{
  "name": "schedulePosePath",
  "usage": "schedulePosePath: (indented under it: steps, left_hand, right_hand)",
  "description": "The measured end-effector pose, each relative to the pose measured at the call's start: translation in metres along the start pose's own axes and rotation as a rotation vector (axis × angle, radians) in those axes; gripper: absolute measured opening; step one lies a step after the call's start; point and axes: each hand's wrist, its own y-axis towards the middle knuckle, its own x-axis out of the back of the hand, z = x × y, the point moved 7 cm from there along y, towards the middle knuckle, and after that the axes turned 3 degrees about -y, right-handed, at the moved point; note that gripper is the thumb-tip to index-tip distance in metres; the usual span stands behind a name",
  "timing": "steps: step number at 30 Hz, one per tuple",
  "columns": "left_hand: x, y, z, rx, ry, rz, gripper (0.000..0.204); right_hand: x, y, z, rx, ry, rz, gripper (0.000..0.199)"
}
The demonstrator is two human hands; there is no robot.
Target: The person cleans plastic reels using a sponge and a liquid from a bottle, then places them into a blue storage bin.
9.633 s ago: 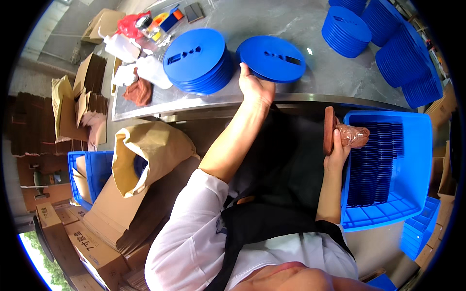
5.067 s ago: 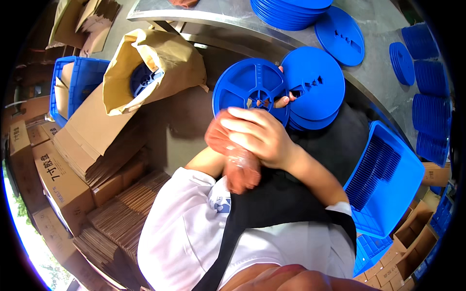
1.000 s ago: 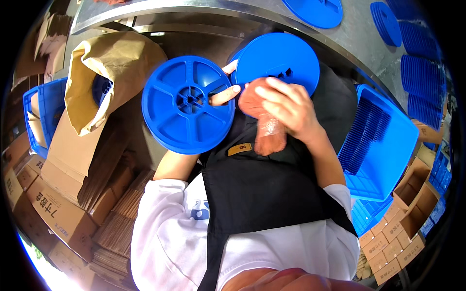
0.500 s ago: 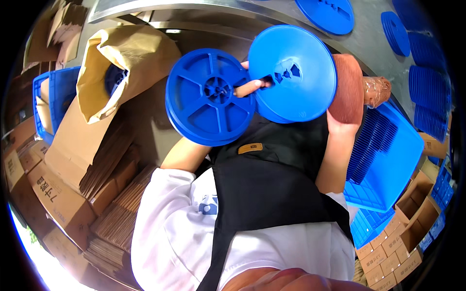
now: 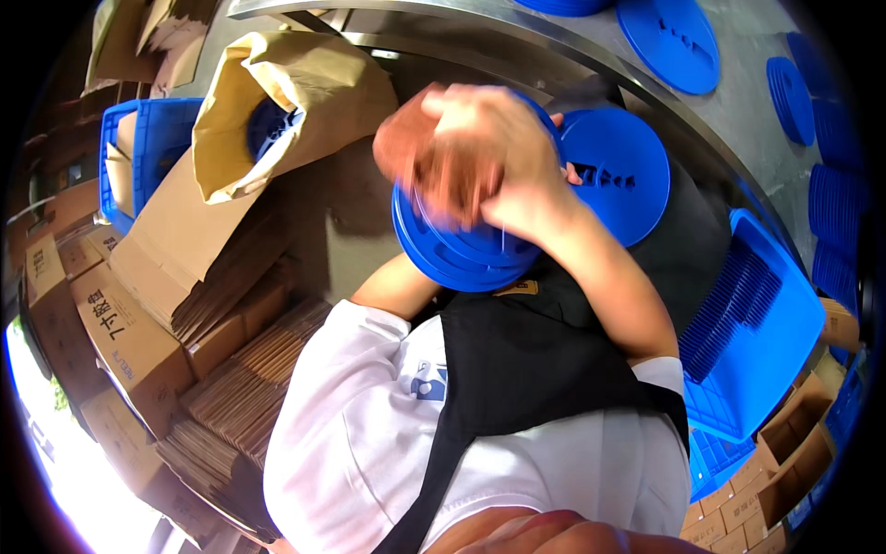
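My left hand (image 5: 572, 174) is mostly hidden behind blue plastic reel parts; only fingertips show at the edge. It holds the blue reel (image 5: 434, 258), tilted in front of my apron. A flat blue disc (image 5: 623, 198) with cut-outs around its centre overlaps the reel on the right, by those fingertips. Above the reel's face, my right hand (image 5: 512, 138) is closed round a thick reddish-brown block (image 5: 401, 138), smeared by motion. The block covers the reel's hub, and whether it touches the reel I cannot tell.
A paper sack (image 5: 341, 102) with a dark blue reel inside stands at the far left, near flattened cardboard (image 5: 185, 245). A blue crate (image 5: 784, 342) at right holds stacked discs. More discs (image 5: 669, 46) lie on the metal table (image 5: 748, 92).
My right hand has swung the reddish-brown block from the right side to over the reel on the left. The view has shifted, and the reel's hub is now covered.
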Motion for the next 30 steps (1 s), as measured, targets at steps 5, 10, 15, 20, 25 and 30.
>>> schedulePosePath:
  steps: [5, 10, 15, 20, 25, 30]
  left_hand:
    - [0.005, -0.009, -0.005, 0.022, 0.026, -0.018, 0.054]
    - [0.022, -0.007, -0.01, 0.052, 0.073, -0.008, 0.055]
    - [0.026, -0.003, -0.009, 0.093, 0.138, 0.064, 0.056]
    - [0.026, 0.005, -0.008, 0.117, 0.179, 0.116, 0.057]
    - [0.028, 0.001, -0.009, 0.139, 0.198, 0.105, 0.058]
    - [0.029, 0.001, -0.014, 0.144, 0.232, 0.103, 0.06]
  right_hand:
    - [0.038, -0.053, -0.044, -0.28, -0.291, -0.034, 0.051]
    - [0.094, -0.12, -0.021, -0.379, -0.295, 0.115, 0.035]
    - [0.156, -0.168, -0.099, -0.653, -0.556, -0.43, 0.037]
    - [0.072, -0.12, -0.041, -0.41, -0.606, -0.133, 0.035]
    - [0.083, -0.146, -0.026, -0.219, -0.451, 0.017, 0.031]
    - [0.138, -0.149, -0.102, -0.555, -0.705, -0.42, 0.045]
